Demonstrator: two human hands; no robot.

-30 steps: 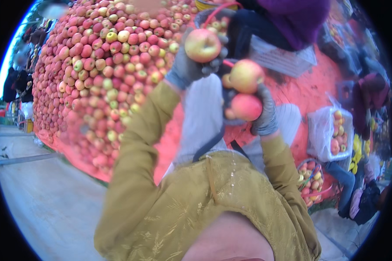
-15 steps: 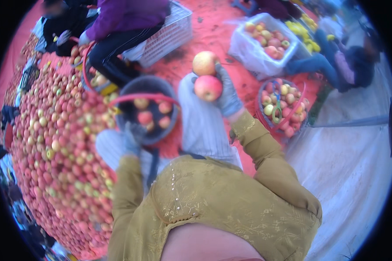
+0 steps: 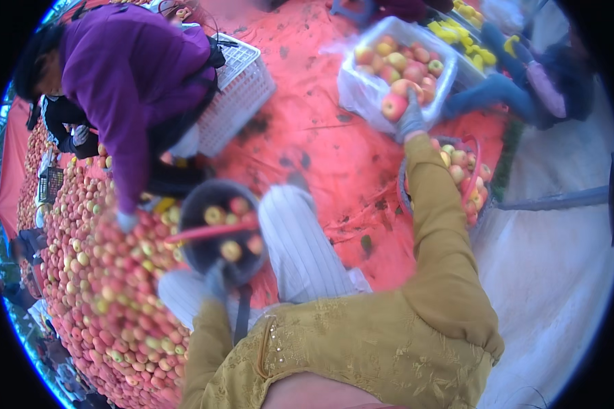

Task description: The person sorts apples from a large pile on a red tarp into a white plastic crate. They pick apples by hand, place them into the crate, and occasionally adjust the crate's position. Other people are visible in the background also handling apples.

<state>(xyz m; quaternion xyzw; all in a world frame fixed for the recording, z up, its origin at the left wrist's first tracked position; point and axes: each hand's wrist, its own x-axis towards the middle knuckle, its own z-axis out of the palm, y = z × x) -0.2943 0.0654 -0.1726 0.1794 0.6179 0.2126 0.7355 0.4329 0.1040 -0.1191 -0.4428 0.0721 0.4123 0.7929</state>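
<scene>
My right hand [image 3: 411,121], in a pale grey glove, is stretched out to the far right and closed on two red-and-yellow apples [image 3: 393,107]. It holds them at the near edge of a crate [image 3: 351,95] lined with clear plastic and full of apples. My left hand [image 3: 216,281], also gloved, rests at the near rim of a dark bucket [image 3: 196,204] in front of my left knee. Its fingers are blurred, and I cannot tell whether they grip the rim. Several apples [image 3: 230,251] lie inside the bucket under its red handle [image 3: 215,232].
A large heap of apples [image 3: 102,273] spreads along the left. Beside it a person in purple [image 3: 126,61] bends over, one hand to the apples. A white crate [image 3: 242,95] stands behind. My right forearm partly covers a red-handled basket of apples [image 3: 460,160]. Another person [image 3: 559,88] sits far right.
My right hand has moved away and rightward with the two apples, from above my knee to the lined crate. The person in purple has leaned down toward the heap.
</scene>
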